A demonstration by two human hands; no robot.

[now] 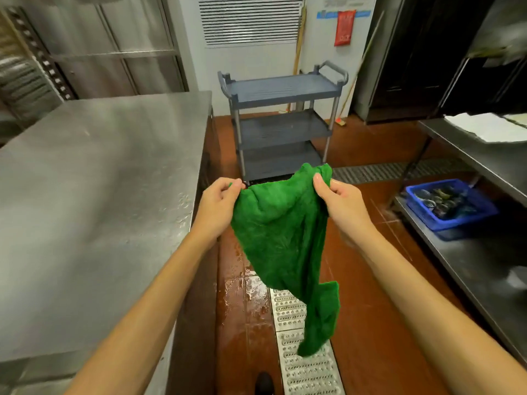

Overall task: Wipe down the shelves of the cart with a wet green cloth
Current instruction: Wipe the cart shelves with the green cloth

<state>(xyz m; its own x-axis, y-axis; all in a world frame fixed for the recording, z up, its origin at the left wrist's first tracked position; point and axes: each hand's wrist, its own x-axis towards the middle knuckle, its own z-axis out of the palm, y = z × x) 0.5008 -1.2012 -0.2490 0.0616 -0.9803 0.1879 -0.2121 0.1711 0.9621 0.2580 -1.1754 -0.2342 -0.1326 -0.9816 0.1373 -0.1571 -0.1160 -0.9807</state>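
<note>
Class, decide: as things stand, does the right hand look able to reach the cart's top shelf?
Probably not yet: the right hand, gripping the green cloth, is short of the cart; the aisle looks free.

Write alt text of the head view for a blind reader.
A person's left hand and right hand pinch the top corners of a green cloth, holding it up over a wet red-tiled floor. Ahead stands a grey three-shelf plastic cart; a stainless steel counter is at left.
</note>
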